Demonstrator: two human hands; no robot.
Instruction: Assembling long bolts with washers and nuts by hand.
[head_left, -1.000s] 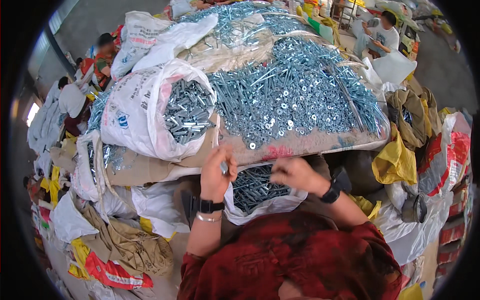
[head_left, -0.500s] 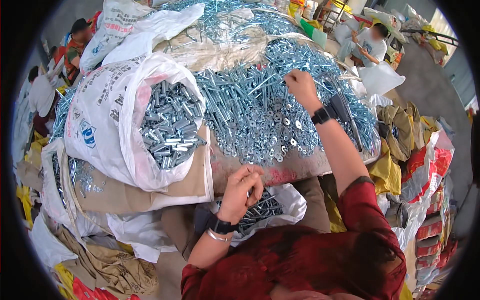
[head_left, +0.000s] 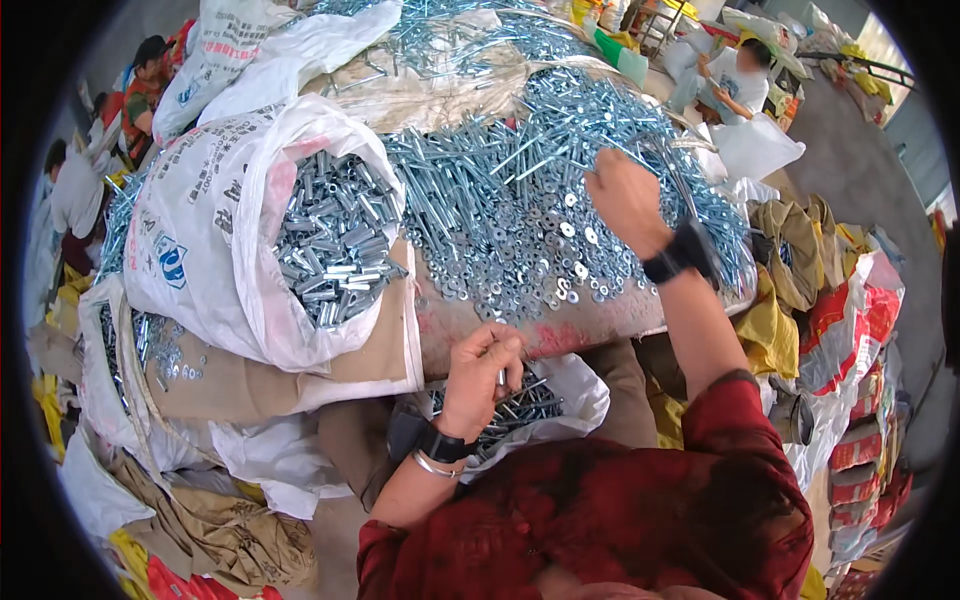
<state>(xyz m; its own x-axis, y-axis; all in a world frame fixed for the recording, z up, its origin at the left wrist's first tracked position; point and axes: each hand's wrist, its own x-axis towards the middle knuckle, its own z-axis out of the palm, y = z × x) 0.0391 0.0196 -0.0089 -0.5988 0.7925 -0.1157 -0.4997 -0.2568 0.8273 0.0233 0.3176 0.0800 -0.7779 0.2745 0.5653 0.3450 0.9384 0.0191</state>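
Note:
My left hand [head_left: 478,378] is closed above the sack on my lap, and the bright end of a small silvery metal piece [head_left: 501,378] shows between its fingers. Over the heap on the work surface, my right hand [head_left: 628,200] is curled with its fingertips bent down; what they pinch, if anything, is hidden. Flat washers [head_left: 540,250] lie loose just left of that hand. Long threaded bolts [head_left: 440,180] are heaped behind the washers. A white woven sack [head_left: 200,230] lies on its side at left, its mouth full of short metal sleeves [head_left: 335,245].
On my lap sits an open white sack [head_left: 585,400] holding dark metal bolts [head_left: 530,405]. The padded surface's front edge [head_left: 600,328] runs between it and the heap. One person [head_left: 735,85] sits at far right, others at far left. Stacked bags [head_left: 860,470] stand on my right.
My right hand has come nearer to me and slightly right, from the bolts toward the washers' right side. My left hand stays over the lap sack, its fingers closing more around the metal piece.

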